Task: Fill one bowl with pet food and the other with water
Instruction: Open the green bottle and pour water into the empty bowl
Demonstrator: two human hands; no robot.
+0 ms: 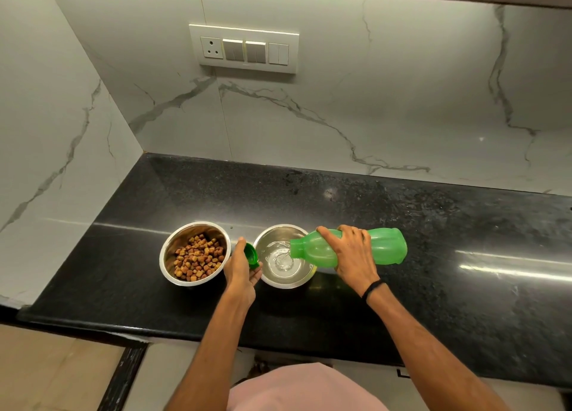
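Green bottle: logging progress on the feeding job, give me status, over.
Right hand tipping green plastic bottle, water running into right steel bowl. Left hand holds green cap. Left steel bowl holds brown kibble. Nothing in the way.

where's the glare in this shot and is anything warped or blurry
Head view: bright streaks of glare on the black countertop right of the green bottle and behind the food bowl; wide-angle distortion bends the counter edge and walls; the water bowl and both hands look sharp.
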